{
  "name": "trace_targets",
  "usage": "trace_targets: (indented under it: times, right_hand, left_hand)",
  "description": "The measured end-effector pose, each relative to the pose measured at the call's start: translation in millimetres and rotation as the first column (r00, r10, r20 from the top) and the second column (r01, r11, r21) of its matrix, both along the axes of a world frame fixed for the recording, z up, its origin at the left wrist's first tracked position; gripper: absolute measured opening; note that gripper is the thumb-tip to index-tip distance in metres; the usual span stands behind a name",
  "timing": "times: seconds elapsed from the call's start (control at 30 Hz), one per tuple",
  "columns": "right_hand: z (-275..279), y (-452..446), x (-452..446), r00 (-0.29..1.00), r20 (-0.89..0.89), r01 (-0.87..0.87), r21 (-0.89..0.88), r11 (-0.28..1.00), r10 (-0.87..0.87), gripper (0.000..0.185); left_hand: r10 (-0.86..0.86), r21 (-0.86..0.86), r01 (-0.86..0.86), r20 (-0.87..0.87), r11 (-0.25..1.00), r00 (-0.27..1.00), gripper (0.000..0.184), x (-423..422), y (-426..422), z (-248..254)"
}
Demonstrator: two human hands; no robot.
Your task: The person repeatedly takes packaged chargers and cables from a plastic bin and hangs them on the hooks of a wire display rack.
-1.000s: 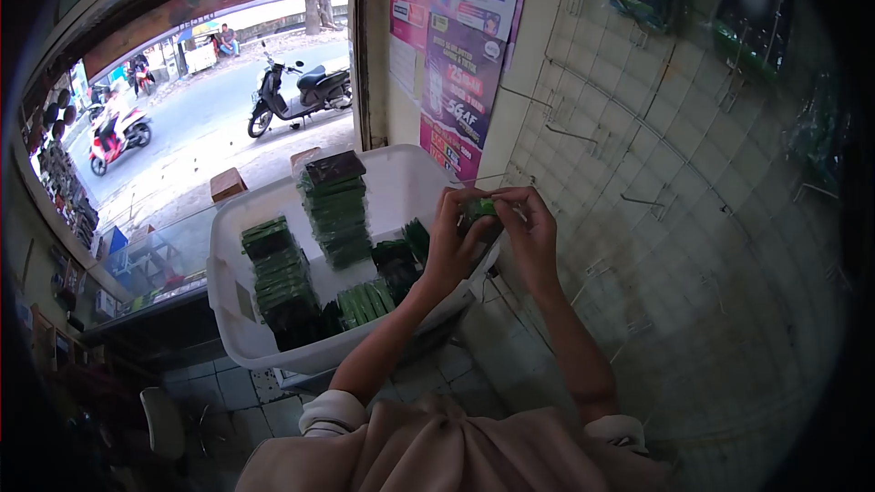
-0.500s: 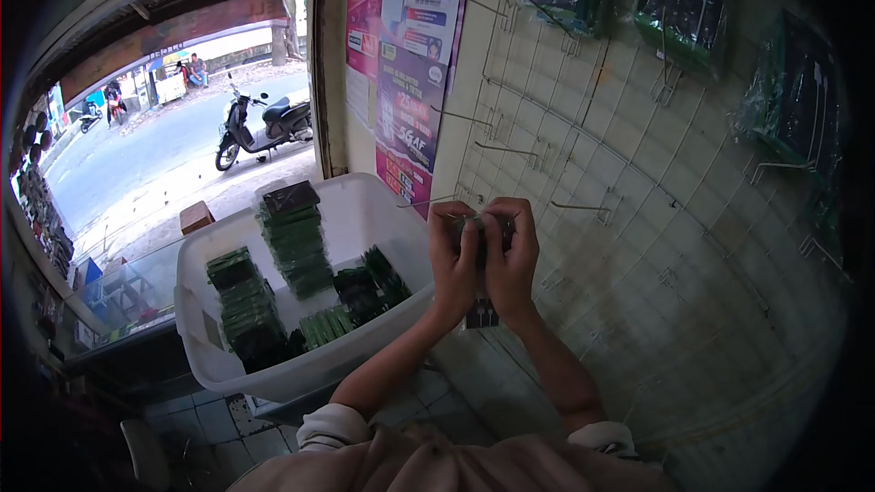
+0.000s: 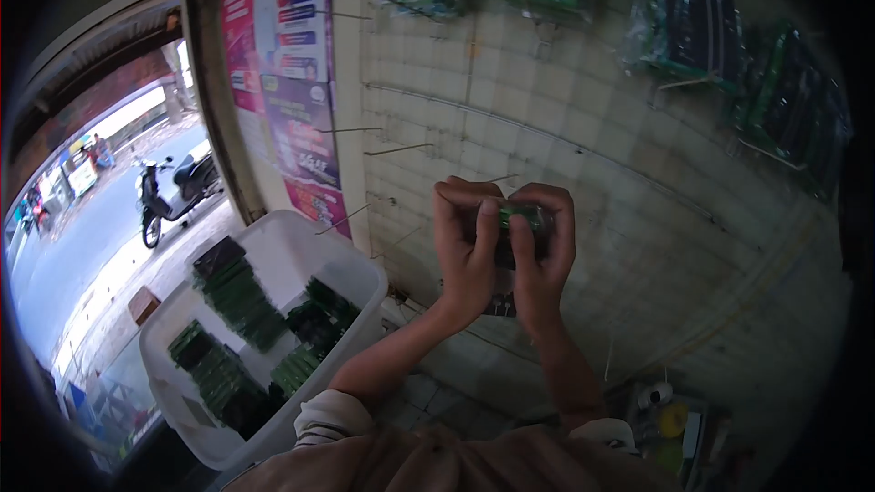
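Both hands are raised in front of the wire rack (image 3: 583, 150), right of the white tub (image 3: 365, 296). My left hand (image 3: 467, 246) and my right hand (image 3: 545, 251) are wrapped round a dark and green plastic packet (image 3: 507, 251), one on each side. The two thumbs press on its green upper part. The packet's lower end, dark with white marks, shows between the wrists. Rows of green and black packets (image 3: 239, 296) stand in the tub.
Bare metal hooks (image 3: 399, 148) stick out of the rack. Filled packets (image 3: 693, 23) hang at the upper right. Posters (image 3: 296, 82) cover the wall by the doorway. Outside stands a parked scooter (image 3: 178, 187). A box with rolls (image 3: 670, 419) sits low at the right.
The view has swung right, so the tub and doorway now lie further left and more hanging packets show. My hands have closed round the packet, which was held at the fingertips one second ago.
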State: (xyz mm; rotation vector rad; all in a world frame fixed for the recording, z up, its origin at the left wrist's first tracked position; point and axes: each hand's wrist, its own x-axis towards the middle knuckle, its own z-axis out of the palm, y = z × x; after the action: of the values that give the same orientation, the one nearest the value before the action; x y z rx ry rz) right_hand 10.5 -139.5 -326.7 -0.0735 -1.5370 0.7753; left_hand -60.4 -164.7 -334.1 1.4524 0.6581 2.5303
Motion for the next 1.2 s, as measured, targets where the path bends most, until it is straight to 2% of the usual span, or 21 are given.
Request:
trace_targets:
  times: [0.13,0.2,0.27,0.3,0.33,0.37,0.4,0.47,0.53,0.57,0.63,0.77,0.83,0.87,0.93,1.0,1.07,1.1,1.13,1.2]
  right_hand:
    - [8,2,58,0.941,-0.114,0.336,0.176,0.925,-0.320,0.010]
    - [12,-4,87,0.888,-0.137,0.457,0.161,0.875,-0.439,0.007]
    - [12,-4,114,0.822,-0.230,0.558,0.147,0.817,-0.520,0.005]
    - [12,-4,128,0.792,-0.258,0.597,0.133,0.791,-0.554,0.005]
    - [11,-6,142,0.766,-0.263,0.631,0.128,0.765,-0.587,0.005]
    - [9,-8,154,0.725,-0.299,0.668,0.084,0.740,-0.620,0.006]
    - [7,-9,166,0.685,-0.334,0.697,0.040,0.716,-0.648,0.007]
    - [3,-9,187,0.621,-0.344,0.771,0.107,0.627,-0.704,0.007]
    - [-4,-11,206,0.588,-0.302,0.802,0.100,0.588,-0.750,0.007]
    - [-8,-12,214,0.571,-0.302,0.815,0.094,0.572,-0.764,0.007]
    - [-14,-13,228,0.521,-0.277,0.848,0.061,0.526,-0.808,0.007]
    - [-20,-9,239,0.513,-0.262,0.853,0.048,0.519,-0.818,0.009]
    - [-15,-10,241,0.551,-0.188,0.823,-0.033,0.566,-0.813,0.017]
    - [-11,-12,240,0.555,-0.187,0.821,-0.038,0.570,-0.811,0.017]
    - [-4,-14,236,0.639,-0.259,0.708,-0.171,0.685,-0.725,0.026]
    - [-8,-16,241,0.608,-0.249,0.735,-0.184,0.653,-0.754,0.033]
    - [-17,-19,247,0.474,-0.060,0.874,-0.088,0.478,-0.879,0.031]
    - [-16,-23,247,0.523,0.061,0.848,-0.136,0.512,-0.850,0.027]
    - [-15,-25,244,0.525,0.065,0.847,-0.140,0.513,-0.849,0.027]
    - [-10,-25,236,0.581,0.224,0.814,-0.169,0.556,-0.782,0.024]
  left_hand:
    - [-0.256,0.082,0.270,-0.148,0.959,0.955,0.010,53,17,14]
    - [-0.363,0.093,0.385,-0.190,0.918,0.912,0.012,84,22,19]
    - [-0.440,0.075,0.454,-0.149,0.888,0.885,0.017,115,24,23]
    - [-0.529,0.143,0.521,0.017,0.841,0.849,0.026,139,22,28]
    - [-0.564,0.139,0.557,0.012,0.819,0.826,0.026,151,25,26]
    - [-0.350,0.126,0.357,-0.073,0.925,0.934,0.029,164,34,20]
    - [-0.110,0.138,0.132,-0.157,0.982,0.982,0.032,175,41,13]
    - [-0.347,-0.008,0.354,-0.225,0.935,0.911,0.031,197,43,2]
    - [-0.573,-0.055,0.570,-0.091,0.820,0.815,0.027,221,37,-7]
    - [-0.590,-0.061,0.586,-0.093,0.808,0.802,0.027,228,33,-11]
    - [-0.712,-0.192,0.698,-0.012,0.690,0.702,0.027,236,24,-12]
    - [-0.754,-0.291,0.709,-0.072,0.642,0.653,0.027,236,27,-11]
    - [-0.748,-0.335,0.678,-0.151,0.654,0.646,0.027,233,35,-10]
    - [-0.745,-0.339,0.674,-0.150,0.656,0.650,0.027,231,36,-10]
    - [-0.748,-0.298,0.696,-0.110,0.653,0.655,0.029,225,39,-10]
    - [-0.747,-0.277,0.704,-0.086,0.654,0.660,0.030,219,42,-10]
    - [-0.716,-0.188,0.695,-0.081,0.695,0.694,0.036,212,44,-12]
    - [-0.707,-0.195,0.685,-0.072,0.702,0.704,0.039,209,45,-11]
    - [-0.705,-0.201,0.683,-0.069,0.702,0.705,0.039,207,45,-10]
    - [-0.684,-0.152,0.670,-0.062,0.726,0.727,0.039,203,43,-10]
